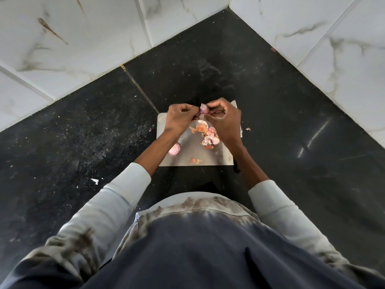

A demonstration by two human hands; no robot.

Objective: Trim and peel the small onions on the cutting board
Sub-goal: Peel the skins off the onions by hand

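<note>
Pinching onion [203, 109], both hands | peels [209, 135] on board [187, 155] | knife possibly hidden

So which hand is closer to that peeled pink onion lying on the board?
Left. The peeled onion lies just beside the left forearm, below the left hand. The right hand is across the cutting board, farther off.

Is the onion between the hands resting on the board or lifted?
Lifted: both hands pinch the onion above the cutting board's far edge.
</note>
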